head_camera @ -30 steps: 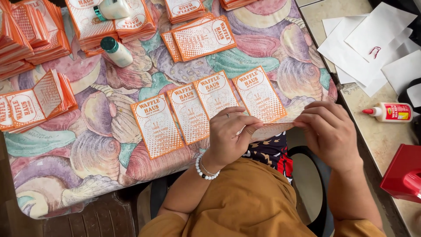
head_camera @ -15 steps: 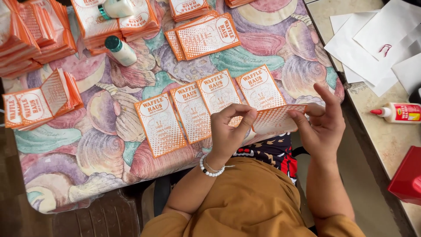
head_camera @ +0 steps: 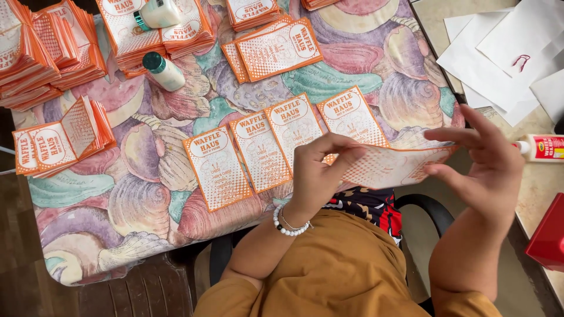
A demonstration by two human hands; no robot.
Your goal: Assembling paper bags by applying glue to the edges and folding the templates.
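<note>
With both the left hand and right hand pinching the orange paper sleeve by fingertips, uneven pulling could tear or crease it.

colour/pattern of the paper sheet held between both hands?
The paper sheet is white with an orange dotted pattern and orange border; the head view shows it.
</note>
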